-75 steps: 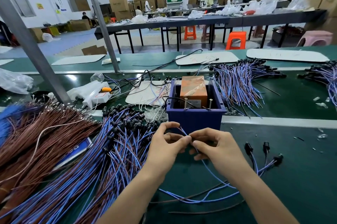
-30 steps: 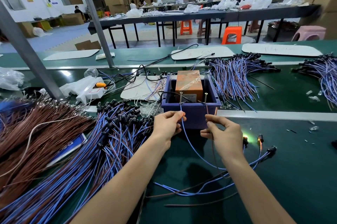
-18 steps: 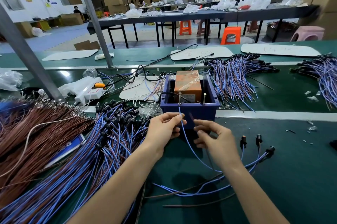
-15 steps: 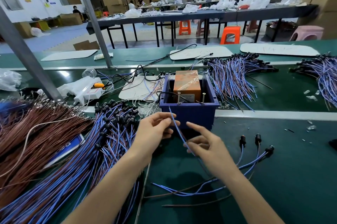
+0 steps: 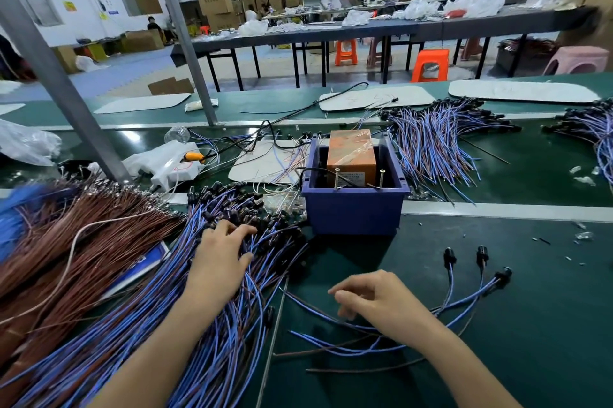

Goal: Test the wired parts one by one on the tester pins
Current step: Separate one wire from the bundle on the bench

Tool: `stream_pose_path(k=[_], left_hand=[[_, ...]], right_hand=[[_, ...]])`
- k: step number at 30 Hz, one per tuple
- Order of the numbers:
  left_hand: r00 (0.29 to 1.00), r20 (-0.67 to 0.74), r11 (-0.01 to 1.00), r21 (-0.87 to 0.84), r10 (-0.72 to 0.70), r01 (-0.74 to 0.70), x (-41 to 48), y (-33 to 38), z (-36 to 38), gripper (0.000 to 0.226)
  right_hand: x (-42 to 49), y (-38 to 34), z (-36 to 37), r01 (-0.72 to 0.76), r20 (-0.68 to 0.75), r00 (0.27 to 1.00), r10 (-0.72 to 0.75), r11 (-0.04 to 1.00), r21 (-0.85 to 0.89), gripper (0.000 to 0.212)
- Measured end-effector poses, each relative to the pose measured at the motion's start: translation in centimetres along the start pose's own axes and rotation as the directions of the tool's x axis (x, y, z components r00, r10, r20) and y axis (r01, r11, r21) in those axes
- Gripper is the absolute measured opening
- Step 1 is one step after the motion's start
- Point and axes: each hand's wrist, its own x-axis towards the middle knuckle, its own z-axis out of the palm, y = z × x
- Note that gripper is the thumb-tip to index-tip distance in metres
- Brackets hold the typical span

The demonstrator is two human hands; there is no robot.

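The left hand (image 5: 220, 261) lay spread on the pile of wired parts (image 5: 252, 324), at 8 o'clock from the blue tester box (image 5: 353, 212) with its two pins (image 5: 337, 179). The right hand (image 5: 374, 300), at 6 o'clock, hung loosely curled, seemingly holding nothing.

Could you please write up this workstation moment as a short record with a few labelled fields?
left hand: fingers spread, resting on the pile of blue-wired parts
right hand: loosely curled over the green belt, holding nothing visible
tester: blue box with two upright pins, no wire touching them
set aside: three wired parts lying on the belt, right of the right hand
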Motion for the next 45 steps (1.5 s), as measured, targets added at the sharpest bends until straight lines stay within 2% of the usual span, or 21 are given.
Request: stream_pose_path(k=[3,6,8,11,13,15,18,20,22,24,25,27,30,33,35,38,39,41,42,43,45], left_hand=[[0.996,-0.09,0.996,-0.091,-0.005,-0.004,0.2,0.2,0.1,0.035],[0.977,-0.211,0.965,-0.245,0.042,-0.094,-0.1,0.5,-0.2,0.047],[0.947,-0.317,0.932,-0.325,0.053,-0.161,-0.4,1.1,-0.7,0.054],[0.909,-0.417,0.853,-0.471,0.01,-0.226,-0.5,2.9,-1.8,0.046],[0.915,-0.402,0.754,-0.595,0.021,-0.279,-0.9,4.8,-2.1,0.032],[0.92,-0.37,0.685,-0.638,0.13,-0.353,-1.6,6.9,-1.9,0.021],[0.91,-0.343,0.59,-0.694,0.233,-0.412,-2.6,9.7,-1.0,0.018],[0.928,-0.316,0.561,-0.741,0.196,-0.371,-2.9,10.5,-0.3,0.025],[0.961,-0.226,0.563,-0.779,0.159,-0.276,-3.2,10.7,0.5,0.031],[0.982,-0.098,0.553,-0.815,0.163,-0.173,-3.3,9.9,1.0,0.025],[0.982,-0.043,0.558,-0.817,0.186,-0.142,-3.2,9.3,1.1,0.022],[0.961,0.036,0.602,-0.786,0.274,-0.142,-3.0,7.7,0.8,0.019],[0.92,0.122,0.666,-0.726,0.373,-0.173,-2.7,5.6,-0.1,0.013],[0.913,0.154,0.712,-0.678,0.378,-0.181,-2.6,4.4,-1.0,0.01],[0.917,0.143,0.717,-0.672,0.371,-0.185,-2.5,4.0,-1.3,0.009],[0.923,0.151,0.652,-0.748,0.354,-0.128,-2.3,4.3,-1.6,0.008],[0.918,0.175,0.617,-0.782,0.357,-0.091,-2.3,4.5,-1.6,0.009],[0.899,0.214,0.57,-0.821,0.382,-0.047,-2.2,5.1,-1.7,0.008],[0.891,0.223,0.556,-0.831,0.396,-0.039,-2.1,5.5,-1.7,0.008],[0.885,0.224,0.544,-0.838,0.408,-0.039,-1.9,6.0,-1.6,0.009],[0.883,0.21,0.516,-0.856,0.42,-0.042,-1.6,7.0,-1.5,0.012]], right_hand=[[0.1,0.1,0.2,0.0,-0.009,1.0,0.0,1.0,0.005,0.018],[0.1,0.0,0.1,0.003,-0.031,1.0,-0.003,1.0,0.013,0.018],[0.2,-0.3,-0.1,-0.001,-0.063,0.998,0.006,0.997,0.081,0.017],[0.6,-1.8,-0.3,0.022,-0.12,0.993,0.009,0.965,0.26,0.018],[1.1,-3.4,-0.1,0.04,-0.151,0.988,0.035,0.883,0.467,0.02],[1.5,-5.0,0.3,0.058,-0.203,0.975,0.091,0.777,0.627,0.025],[1.7,-5.9,0.7,0.144,-0.347,0.929,0.131,0.734,0.664,0.026],[1.6,-5.7,0.5,0.183,-0.423,0.886,0.191,0.694,0.696,0.024],[1.5,-5.2,-0.2,0.211,-0.457,0.848,0.268,0.62,0.756,0.023],[1.2,-4.3,-2.0,0.24,-0.455,0.83,0.324,0.528,0.815,0.023],[1.0,-3.7,-3.2,0.242,-0.461,0.816,0.348,0.52,0.819,0.023],[0.3,-1.9,-6.0,0.196,-0.489,0.777,0.397,0.586,0.786,0.022],[-1.0,0.6,-9.4,0.057,-0.562,0.714,0.418,0.765,0.641,0.023],[-2.0,2.2,-10.9,-0.052,-0.613,0.692,0.38,0.874,0.483,0.022],[-2.5,2.8,-11.3,-0.165,-0.679,0.659,0.324,0.943,0.289,0.021],[-2.9,3.1,-11.6,-0.337,-0.734,0.639,0.23,0.942,0.002,0.024],[-2.9,3.1,-11.5,-0.407,-0.719,0.66,0.22,0.909,-0.095,0.028],[-2.7,2.5,-11.0,-0.557,-0.703,0.68,0.208,0.77,-0.311,0.031],[-2.5,2.1,-10.7,-0.58,-0.714,0.679,0.17,0.721,-0.38,0.029],[-2.3,1.7,-10.3,-0.55,-0.724,0.68,0.112,0.731,-0.404,0.027],[-1.9,0.4,-9.2,-0.362,-0.703,0.711,0.025,0.87,-0.335,0.02]])
